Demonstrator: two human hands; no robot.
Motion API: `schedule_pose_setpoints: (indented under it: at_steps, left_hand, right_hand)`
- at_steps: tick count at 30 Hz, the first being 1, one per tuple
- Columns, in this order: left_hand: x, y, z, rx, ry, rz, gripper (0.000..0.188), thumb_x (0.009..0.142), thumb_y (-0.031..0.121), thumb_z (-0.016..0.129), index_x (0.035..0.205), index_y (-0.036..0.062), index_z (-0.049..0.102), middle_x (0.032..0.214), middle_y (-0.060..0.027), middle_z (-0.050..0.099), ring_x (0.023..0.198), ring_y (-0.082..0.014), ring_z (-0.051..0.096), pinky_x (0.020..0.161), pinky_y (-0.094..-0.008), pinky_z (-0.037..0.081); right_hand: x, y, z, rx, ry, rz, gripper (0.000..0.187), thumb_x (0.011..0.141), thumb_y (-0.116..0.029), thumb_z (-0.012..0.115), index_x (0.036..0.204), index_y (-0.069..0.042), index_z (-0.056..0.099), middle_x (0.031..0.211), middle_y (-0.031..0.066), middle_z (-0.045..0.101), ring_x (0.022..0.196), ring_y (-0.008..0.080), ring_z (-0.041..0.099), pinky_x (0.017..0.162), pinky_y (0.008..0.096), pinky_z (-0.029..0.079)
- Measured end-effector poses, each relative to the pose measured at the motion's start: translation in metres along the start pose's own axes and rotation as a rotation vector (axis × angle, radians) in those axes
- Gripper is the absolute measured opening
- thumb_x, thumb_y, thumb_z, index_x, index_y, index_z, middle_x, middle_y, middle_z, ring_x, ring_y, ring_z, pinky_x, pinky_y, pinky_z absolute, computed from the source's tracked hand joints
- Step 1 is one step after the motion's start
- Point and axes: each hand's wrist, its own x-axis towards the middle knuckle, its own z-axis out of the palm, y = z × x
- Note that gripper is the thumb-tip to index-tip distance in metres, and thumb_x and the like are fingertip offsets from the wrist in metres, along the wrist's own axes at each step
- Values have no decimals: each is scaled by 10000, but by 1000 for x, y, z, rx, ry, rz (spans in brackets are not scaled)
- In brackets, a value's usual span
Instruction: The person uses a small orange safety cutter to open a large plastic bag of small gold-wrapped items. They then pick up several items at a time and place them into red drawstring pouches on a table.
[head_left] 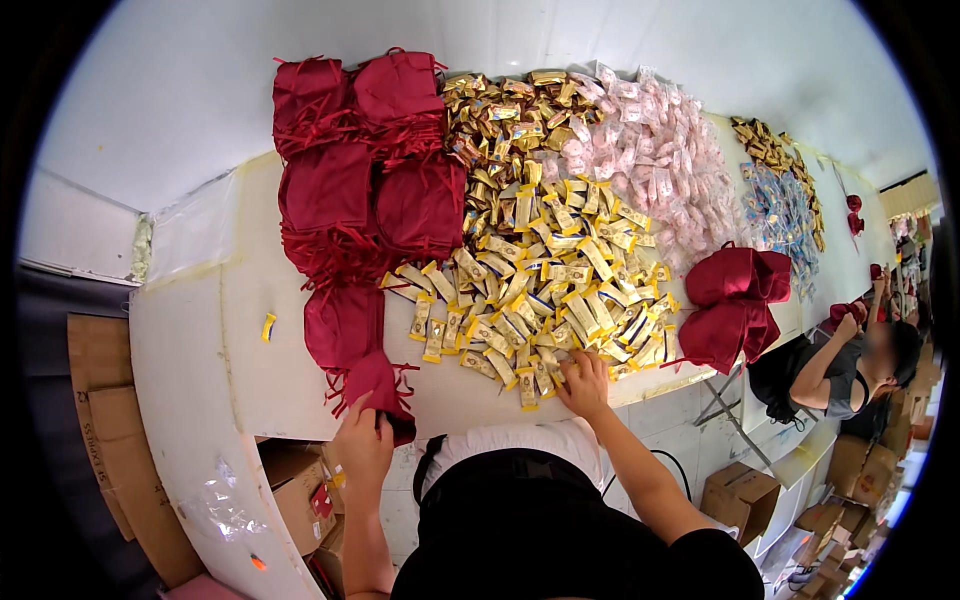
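My left hand (362, 445) pinches the lower edge of a dark red drawstring pouch (378, 385) at the near edge of the white table (230, 330), thumb and fingers closed on the fabric. Just beyond that hand lie more red pouches (360, 180), stacked in a heap running away from me. My right hand (583, 385) rests palm down, fingers spread a little, fingertips on the nearest yellow-ended candy bars (545, 290) (whether it grips one I cannot tell). Past those sit gold-wrapped sweets (505, 120), and to their right pink-wrapped ones (650, 150). Right of my right hand lies another pile of red pouches (735, 305). A lone yellow candy (267, 326) lies left of my left hand. Further right, another person (850, 375) sits by the table.
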Motion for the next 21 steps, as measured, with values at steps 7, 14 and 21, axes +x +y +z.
schedule_pose_setpoints:
  at_steps: [7,14,21]
  left_hand:
    - [6,8,2,-241,234,173,66,678,-13,556,645,-29,500,997,-128,621,560,-264,560,509,-322,441]
    - [4,13,-7,-311,206,79,204,663,-36,511,859,-35,566,1069,-157,583,667,-301,582,585,-338,466]
    - [11,37,-17,-366,11,-73,432,645,-61,443,1067,-28,532,1269,-168,451,851,-332,582,723,-346,472]
  right_hand:
    - [23,12,10,183,123,-192,107,692,-51,632,702,-56,526,805,119,533,665,298,512,561,365,432]
    - [109,-67,-12,917,238,478,166,722,-17,628,826,1,501,732,115,527,621,292,514,543,311,416]
    - [225,-108,58,-22,-234,17,285,706,-56,598,981,-19,528,1105,195,457,994,349,487,654,355,532]
